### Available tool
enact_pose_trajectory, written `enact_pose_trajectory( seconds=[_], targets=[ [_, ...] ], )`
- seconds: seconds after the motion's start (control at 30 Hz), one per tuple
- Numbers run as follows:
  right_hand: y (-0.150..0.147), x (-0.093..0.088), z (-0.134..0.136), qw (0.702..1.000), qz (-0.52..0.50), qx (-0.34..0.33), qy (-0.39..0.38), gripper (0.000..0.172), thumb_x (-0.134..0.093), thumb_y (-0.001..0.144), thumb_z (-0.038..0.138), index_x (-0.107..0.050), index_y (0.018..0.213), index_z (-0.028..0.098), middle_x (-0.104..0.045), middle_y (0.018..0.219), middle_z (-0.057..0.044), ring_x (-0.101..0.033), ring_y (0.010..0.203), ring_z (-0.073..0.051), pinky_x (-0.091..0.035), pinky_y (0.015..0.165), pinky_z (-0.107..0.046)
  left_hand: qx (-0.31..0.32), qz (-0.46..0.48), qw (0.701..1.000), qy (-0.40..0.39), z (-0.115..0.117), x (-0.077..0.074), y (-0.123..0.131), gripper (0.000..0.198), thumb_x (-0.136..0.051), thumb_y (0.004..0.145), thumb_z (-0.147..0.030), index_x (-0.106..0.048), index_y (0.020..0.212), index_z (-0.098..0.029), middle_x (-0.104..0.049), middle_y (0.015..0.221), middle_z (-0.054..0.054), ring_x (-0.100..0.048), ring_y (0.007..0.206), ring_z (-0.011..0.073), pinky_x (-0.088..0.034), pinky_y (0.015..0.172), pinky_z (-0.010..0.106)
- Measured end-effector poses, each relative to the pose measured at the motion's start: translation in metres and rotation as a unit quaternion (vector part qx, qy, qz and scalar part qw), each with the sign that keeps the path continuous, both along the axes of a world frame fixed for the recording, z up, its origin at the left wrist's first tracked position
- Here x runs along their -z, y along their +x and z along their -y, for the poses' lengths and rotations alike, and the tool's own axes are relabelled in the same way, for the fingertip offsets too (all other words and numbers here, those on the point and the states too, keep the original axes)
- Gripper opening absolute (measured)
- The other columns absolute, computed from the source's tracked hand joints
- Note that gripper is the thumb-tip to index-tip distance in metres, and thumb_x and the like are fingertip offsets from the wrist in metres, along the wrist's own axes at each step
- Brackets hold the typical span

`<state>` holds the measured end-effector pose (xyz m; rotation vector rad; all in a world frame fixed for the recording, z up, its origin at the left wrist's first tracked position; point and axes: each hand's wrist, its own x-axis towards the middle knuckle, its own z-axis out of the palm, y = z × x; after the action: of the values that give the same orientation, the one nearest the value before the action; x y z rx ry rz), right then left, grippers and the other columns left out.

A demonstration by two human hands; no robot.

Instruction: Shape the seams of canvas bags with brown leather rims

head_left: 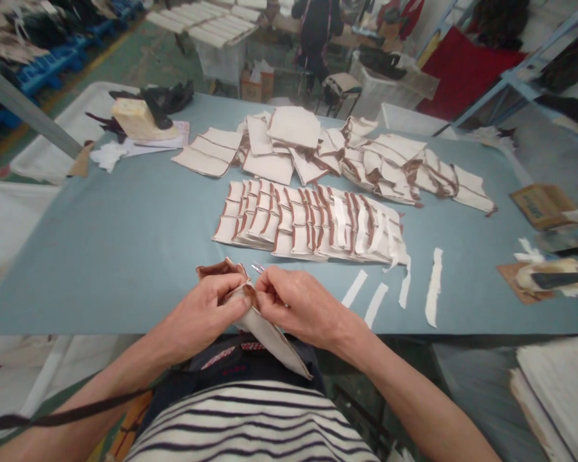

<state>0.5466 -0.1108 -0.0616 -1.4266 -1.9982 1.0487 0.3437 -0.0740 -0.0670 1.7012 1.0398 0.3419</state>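
At the table's front edge I hold a cream fabric piece with brown edging (pixel 274 340), its long end hanging down over my lap. My left hand (pixel 216 305) is closed on its upper part, thumb on top, and a brown-edged fold sticks up behind the fingers. My right hand (pixel 296 301) is closed beside it, fingertips pinched at the piece's brown edge. From that hand juts the tip of a small pointed metal tool (pixel 257 266), which looks like thread snips; the rest of it is hidden.
Just beyond my hands lies a row of overlapping brown-edged fabric pieces (pixel 293 221), with white strips (pixel 433 289) on and beside it. Behind is a loose heap of similar pieces (pixel 293 128). A yellowish block (pixel 142 119) sits back left, a cardboard box (pixel 542 205) at right.
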Motion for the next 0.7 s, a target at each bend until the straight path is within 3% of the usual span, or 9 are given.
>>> enact_pose_trajectory(
  seconds=[0.1,0.2,0.33,0.47,0.6,0.7],
  targets=[
    [0.005,0.006,-0.006,0.998,-0.047,-0.041,0.014,0.018,-0.061,0.092,0.011,-0.051,0.086,0.024,-0.056,0.075,0.004,-0.047,0.066,-0.014,-0.032,0.065,-0.027,0.013,0.004,1.0,0.005,-0.001,-0.002,-0.003,0.03,-0.057,0.091,-0.043,-0.065,0.076,-0.019,-0.063,0.077,0.001,-0.055,0.077,0.0202,-0.046,0.064,0.027],
    [0.007,0.008,-0.007,0.985,-0.153,-0.067,-0.055,0.011,-0.059,0.094,0.017,-0.054,0.087,0.023,-0.056,0.075,0.005,-0.049,0.065,-0.012,-0.038,0.063,-0.024,0.038,-0.004,0.999,0.009,-0.001,-0.012,-0.01,0.028,-0.057,0.09,-0.04,-0.063,0.072,-0.019,-0.061,0.074,0.0,-0.054,0.072,0.0182,-0.043,0.061,0.026],
    [-0.001,-0.001,-0.001,0.978,-0.184,-0.028,-0.096,0.008,-0.06,0.093,0.018,-0.058,0.087,0.022,-0.059,0.072,0.005,-0.051,0.064,-0.012,-0.04,0.061,-0.023,0.04,0.002,0.997,0.062,-0.002,-0.029,-0.02,0.026,-0.057,0.088,-0.035,-0.064,0.069,-0.019,-0.06,0.07,-0.002,-0.055,0.068,0.016,-0.043,0.062,0.024],
    [-0.017,-0.01,0.007,0.989,-0.138,0.015,-0.046,0.012,-0.06,0.095,0.02,-0.058,0.083,0.022,-0.063,0.073,0.003,-0.056,0.065,-0.013,-0.04,0.062,-0.025,0.037,0.039,0.994,0.095,-0.004,-0.036,-0.028,0.031,-0.058,0.097,-0.032,-0.073,0.074,-0.019,-0.07,0.072,-0.003,-0.06,0.068,0.0134,-0.045,0.064,0.021],
    [-0.024,-0.014,0.012,0.994,-0.077,0.029,0.066,0.016,-0.059,0.098,0.021,-0.06,0.082,0.022,-0.064,0.07,0.003,-0.056,0.06,-0.013,-0.039,0.06,-0.026,0.031,0.045,0.99,0.127,-0.007,-0.041,-0.033,0.033,-0.057,0.099,-0.029,-0.072,0.071,-0.019,-0.068,0.067,-0.005,-0.057,0.061,0.0103,-0.043,0.058,0.018],
    [-0.021,-0.02,0.009,0.984,-0.104,0.055,0.134,0.004,-0.067,0.096,0.025,-0.066,0.094,0.021,-0.075,0.085,-0.001,-0.069,0.076,-0.016,-0.052,0.072,-0.027,0.017,0.072,0.984,0.16,-0.009,-0.048,-0.034,0.033,-0.053,0.093,-0.024,-0.066,0.064,-0.019,-0.065,0.062,-0.006,-0.055,0.056,0.009,-0.041,0.054,0.017]
  ],
)
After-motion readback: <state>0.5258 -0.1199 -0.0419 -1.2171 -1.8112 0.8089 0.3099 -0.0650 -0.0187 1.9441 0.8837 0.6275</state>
